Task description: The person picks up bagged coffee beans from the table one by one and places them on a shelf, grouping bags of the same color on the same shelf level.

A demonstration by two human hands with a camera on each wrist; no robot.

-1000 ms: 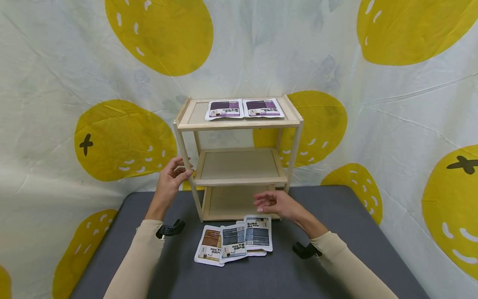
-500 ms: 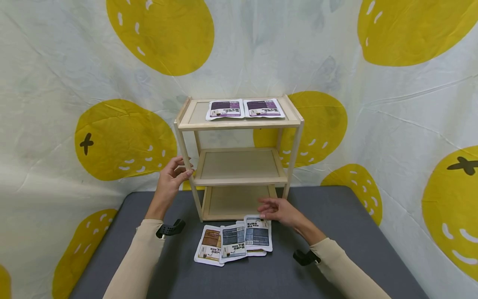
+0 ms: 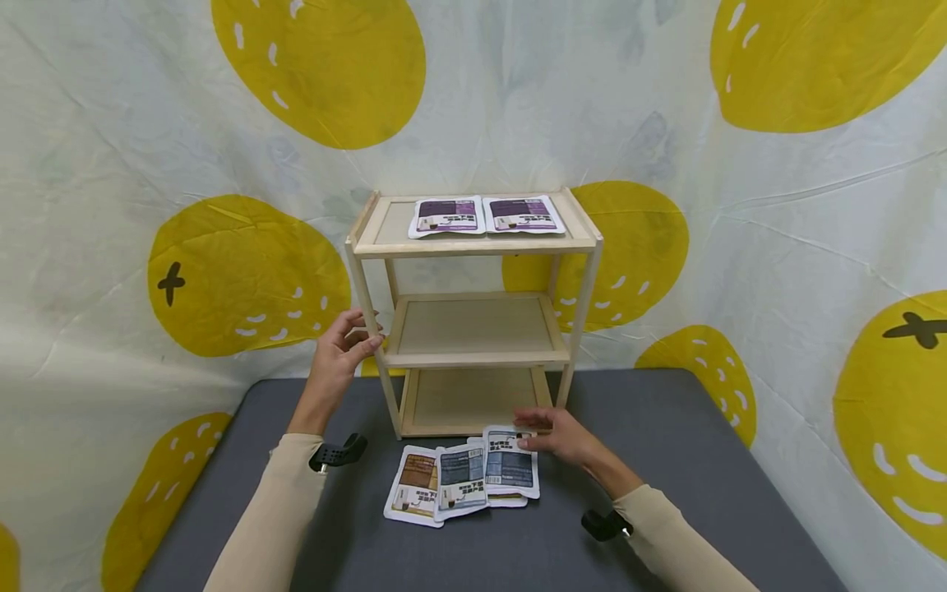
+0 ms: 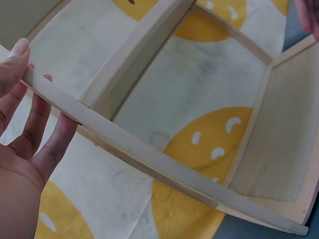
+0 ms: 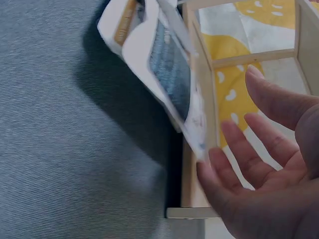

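At the left front post (image 4: 142,144) of a small wooden three-tier shelf (image 3: 477,359), my left hand (image 3: 334,362) pinches the wood, thumb on one side and fingers on the other. My right hand (image 3: 564,437) is at the far right corner of a blue-labelled pouch (image 3: 510,470). In the right wrist view, the fingers of that hand (image 5: 264,172) are spread and loosely bent near the pouch's edge; nothing is held between them. Beside this pouch lie a second blue-labelled pouch (image 3: 462,473) and a brown-labelled pouch (image 3: 414,485), overlapping. Another edge shows beneath the right-hand pouch.
Two purple-labelled pouches (image 3: 446,216) lie side by side on the shelf's top tier. The shelf stands on a dark grey table (image 3: 533,551). Behind hangs a pale cloth (image 3: 473,99) printed with big yellow fruit.
My right hand has come down and toward me, from in front of the bottom tier to the far corner of the blue-labelled pouch. The left hand keeps its place on the post.
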